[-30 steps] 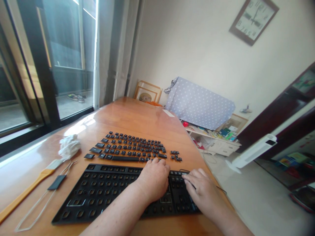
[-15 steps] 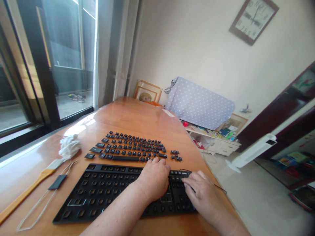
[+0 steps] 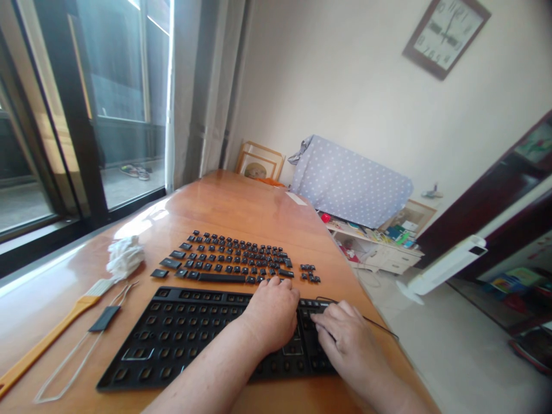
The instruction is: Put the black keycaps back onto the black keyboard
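A black keyboard [image 3: 196, 336] lies on the table, with bare key sockets across its left and middle. Black caps still sit on the number pad [image 3: 309, 330] at its right. My left hand [image 3: 273, 313] is curled over the keyboard's far middle edge, fingertips bent down and partly hidden. Over the number pad, my right hand [image 3: 347, 333] has its fingers bent together, with the index fingertip at the upper keys; whatever it may pinch is hidden. Beyond the keyboard, loose keycaps [image 3: 224, 259] lie in rows, the long space bar [image 3: 227, 278] nearest.
Left of the keyboard lie an orange-handled brush [image 3: 52, 336], a wire keycap puller [image 3: 104, 319] with a dark grip, and a crumpled white tissue [image 3: 125, 256]. A small group of keycaps [image 3: 309, 272] sits near the table's right edge. A cable [image 3: 379, 326] crosses that edge.
My right hand has shifted a little to the left over the number pad. My left hand stays at the same place on the keyboard. The view has moved slightly.
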`<state>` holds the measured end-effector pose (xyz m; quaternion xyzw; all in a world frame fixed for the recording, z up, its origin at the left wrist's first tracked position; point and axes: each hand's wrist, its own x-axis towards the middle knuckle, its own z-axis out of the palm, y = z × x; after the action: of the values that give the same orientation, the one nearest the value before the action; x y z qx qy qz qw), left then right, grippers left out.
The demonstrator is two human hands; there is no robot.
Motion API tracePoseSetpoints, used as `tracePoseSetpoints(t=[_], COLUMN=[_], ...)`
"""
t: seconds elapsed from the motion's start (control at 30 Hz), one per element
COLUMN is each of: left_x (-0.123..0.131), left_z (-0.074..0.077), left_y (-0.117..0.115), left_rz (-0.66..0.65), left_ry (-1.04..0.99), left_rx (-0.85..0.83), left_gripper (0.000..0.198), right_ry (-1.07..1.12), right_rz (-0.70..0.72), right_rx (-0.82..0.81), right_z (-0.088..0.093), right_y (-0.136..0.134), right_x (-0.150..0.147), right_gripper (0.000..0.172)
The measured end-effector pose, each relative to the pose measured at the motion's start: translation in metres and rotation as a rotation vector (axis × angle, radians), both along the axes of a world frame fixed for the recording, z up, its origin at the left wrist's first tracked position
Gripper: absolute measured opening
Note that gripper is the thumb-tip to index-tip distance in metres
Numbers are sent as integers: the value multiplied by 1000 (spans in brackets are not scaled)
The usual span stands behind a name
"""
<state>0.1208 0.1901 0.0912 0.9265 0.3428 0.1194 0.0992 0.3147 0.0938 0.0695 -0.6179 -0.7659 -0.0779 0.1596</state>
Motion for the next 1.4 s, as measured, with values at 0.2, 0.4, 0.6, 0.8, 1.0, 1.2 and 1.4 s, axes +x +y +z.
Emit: tracePoseSetpoints(t=[0.2, 0.4, 0.6, 0.8, 1.0, 1.2, 1.4], left_x=[0, 0, 0, -1, -2, -1, -1], left_z=[-1, -2, -1, -1, 1, 5, 6], left_y=[0, 0, 1, 2, 0, -1, -2], left_rz=[-4, -2, -1, -4, 10, 18, 17], left_ry=[-2, -5, 8, 8, 1, 21, 32], left_rx=[3, 4, -21, -45, -59, -49, -48], left_gripper=[26, 26, 26, 24, 24, 26, 28], right_ry=[22, 108, 107, 57, -26, -75, -78], right_rz=[23, 16, -100, -136, -141, -151, -125], right_rx=[-4, -40, -11, -38, -100, -135, -114], right_z=[-1, 7, 12, 10, 7, 7, 9], right_y=[2, 15, 70, 130, 154, 160, 159], right_x=[-8, 6, 48, 63, 52, 48, 47], right_gripper=[25, 22, 20, 16, 14, 12, 13])
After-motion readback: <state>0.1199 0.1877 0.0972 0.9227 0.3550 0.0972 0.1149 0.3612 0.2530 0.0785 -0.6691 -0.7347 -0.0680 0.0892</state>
